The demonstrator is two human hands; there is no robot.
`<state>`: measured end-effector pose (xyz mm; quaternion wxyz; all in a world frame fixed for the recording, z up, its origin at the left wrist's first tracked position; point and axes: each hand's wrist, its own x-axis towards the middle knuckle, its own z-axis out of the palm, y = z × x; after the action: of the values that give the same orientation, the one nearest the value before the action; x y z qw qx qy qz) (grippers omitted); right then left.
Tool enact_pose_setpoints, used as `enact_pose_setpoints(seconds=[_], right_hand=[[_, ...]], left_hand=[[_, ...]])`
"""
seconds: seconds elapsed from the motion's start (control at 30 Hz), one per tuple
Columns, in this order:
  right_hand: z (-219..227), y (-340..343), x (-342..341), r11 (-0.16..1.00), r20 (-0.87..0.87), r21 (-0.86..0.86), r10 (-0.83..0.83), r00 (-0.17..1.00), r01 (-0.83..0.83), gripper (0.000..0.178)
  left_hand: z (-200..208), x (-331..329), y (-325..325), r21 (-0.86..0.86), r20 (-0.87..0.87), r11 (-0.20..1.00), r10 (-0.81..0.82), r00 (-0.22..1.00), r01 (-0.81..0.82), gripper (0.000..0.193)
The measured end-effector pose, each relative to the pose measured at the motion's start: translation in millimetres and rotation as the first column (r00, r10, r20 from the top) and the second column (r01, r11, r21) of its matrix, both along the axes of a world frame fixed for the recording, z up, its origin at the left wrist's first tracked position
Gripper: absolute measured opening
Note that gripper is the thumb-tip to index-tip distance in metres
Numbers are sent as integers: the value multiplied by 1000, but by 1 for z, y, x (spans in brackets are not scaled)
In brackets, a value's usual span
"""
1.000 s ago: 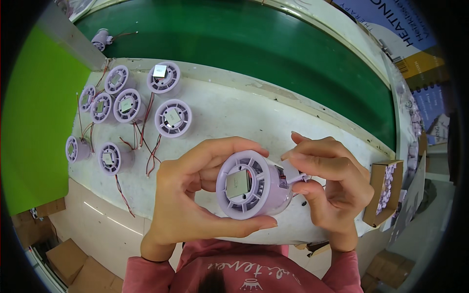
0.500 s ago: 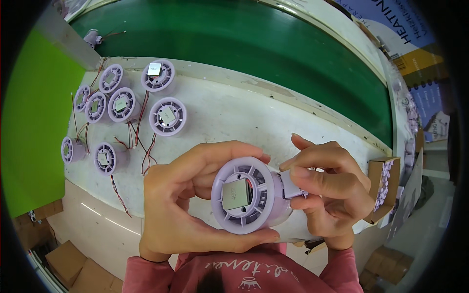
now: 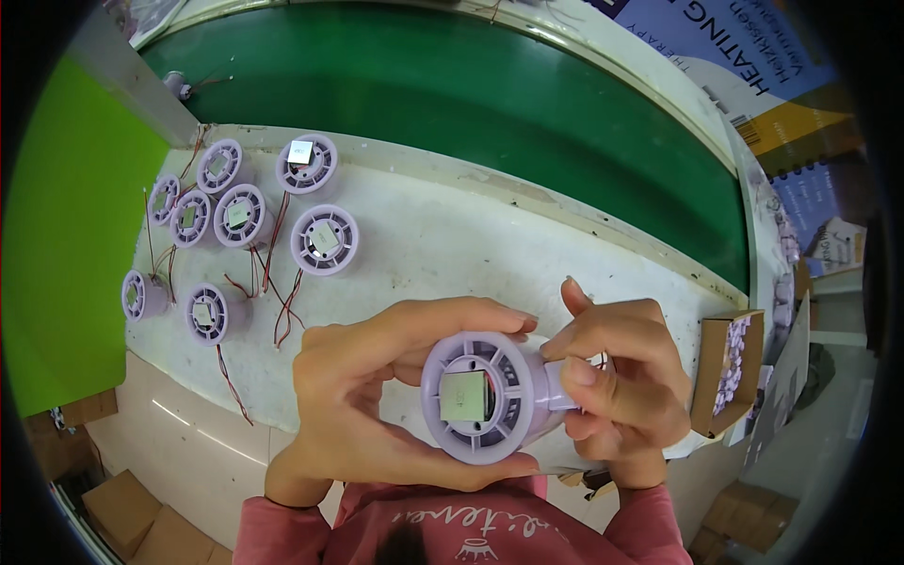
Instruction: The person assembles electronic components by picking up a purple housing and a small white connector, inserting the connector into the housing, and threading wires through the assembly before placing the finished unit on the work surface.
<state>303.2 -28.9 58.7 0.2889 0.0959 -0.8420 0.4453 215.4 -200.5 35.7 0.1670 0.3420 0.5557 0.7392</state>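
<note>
A round lilac fan housing (image 3: 484, 443) is tilted so that its spoked end shows, with a square pale plate (image 3: 462, 396) at its centre. Curled around the housing, my left hand (image 3: 353, 405) grips it by the rim, thumb below and fingers above. On its right side my right hand (image 3: 626, 377) pinches a small lilac piece (image 3: 557, 386) between thumb and fingers. That piece touches the housing's side; the fingers cover part of it, so I cannot tell whether it is attached. A bit of thin wire shows by the right fingertips.
Several similar lilac housings (image 3: 325, 239) with red and black wires stand on the white table (image 3: 433, 245) at the left. A green belt (image 3: 452, 104) runs along the far side. At the right is a cardboard box (image 3: 711, 377) of small lilac parts; a bright green panel (image 3: 75, 254) borders the left.
Both hands and the housing sit slightly lower and farther right in view. The small lilac piece lies closer in line with the housing's side, and the right fingers have closed in around it.
</note>
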Motion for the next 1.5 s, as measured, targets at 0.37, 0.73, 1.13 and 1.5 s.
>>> enact_pose_setpoints(seconds=[0.37, 0.73, 1.13, 1.5], right_hand=[[13, 103, 54, 835, -28, 447, -346, 938, 321, 66], [-8, 190, 218, 623, 155, 539, -735, 660, 567, 48], [-73, 279, 291, 533, 353, 674, -841, 411, 512, 37], [-74, 273, 260, 609, 450, 457, -787, 422, 649, 26]], left_hand=[[53, -90, 33, -533, -408, 832, -90, 909, -157, 59], [-25, -316, 19, -723, -689, 174, -253, 679, -668, 100], [4, -61, -36, -658, -750, 459, -472, 463, -597, 51], [-18, -67, -43, -637, -750, 568, -300, 590, -521, 61]])
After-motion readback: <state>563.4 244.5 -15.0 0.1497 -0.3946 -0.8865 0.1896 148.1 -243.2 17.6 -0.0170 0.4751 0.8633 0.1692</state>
